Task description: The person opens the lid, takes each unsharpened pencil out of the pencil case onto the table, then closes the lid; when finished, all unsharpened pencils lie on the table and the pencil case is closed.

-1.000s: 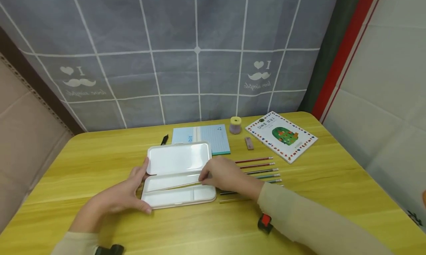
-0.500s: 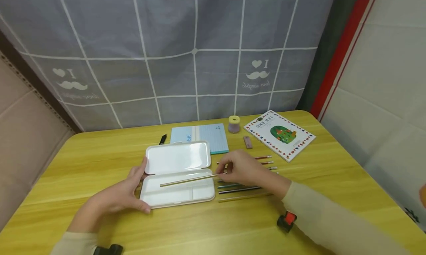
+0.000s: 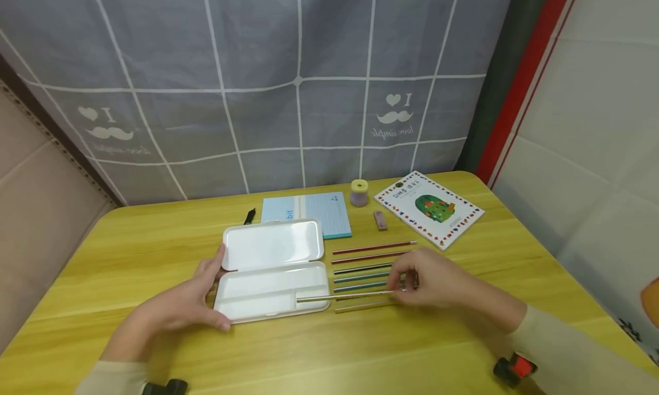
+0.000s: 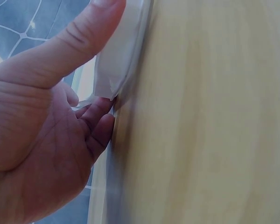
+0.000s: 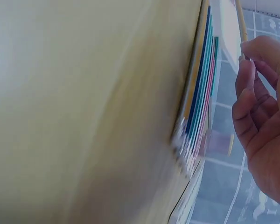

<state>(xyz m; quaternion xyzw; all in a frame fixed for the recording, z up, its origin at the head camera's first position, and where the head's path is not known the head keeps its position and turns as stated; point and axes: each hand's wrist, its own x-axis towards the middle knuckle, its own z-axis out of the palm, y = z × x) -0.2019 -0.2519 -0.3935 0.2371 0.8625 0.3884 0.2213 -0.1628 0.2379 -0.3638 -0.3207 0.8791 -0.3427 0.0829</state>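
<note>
Head view: right hand (image 3: 437,283) pinches gold pencil (image 3: 345,296), tip over open pencil case (image 3: 273,269); left hand (image 3: 180,306) grips case's left end.

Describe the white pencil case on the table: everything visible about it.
The pencil case is white, smooth, plastic-looking, with rounded corners. It lies fully open on the yellow table, lid flat toward the far side, hinged to a shallow tray with a divider ridge. The left hand holds its left end, thumb at the hinge. A pencil, pinched by the right hand, reaches over the tray's right edge. The lid's far corner overlaps a blue notepad.
</note>
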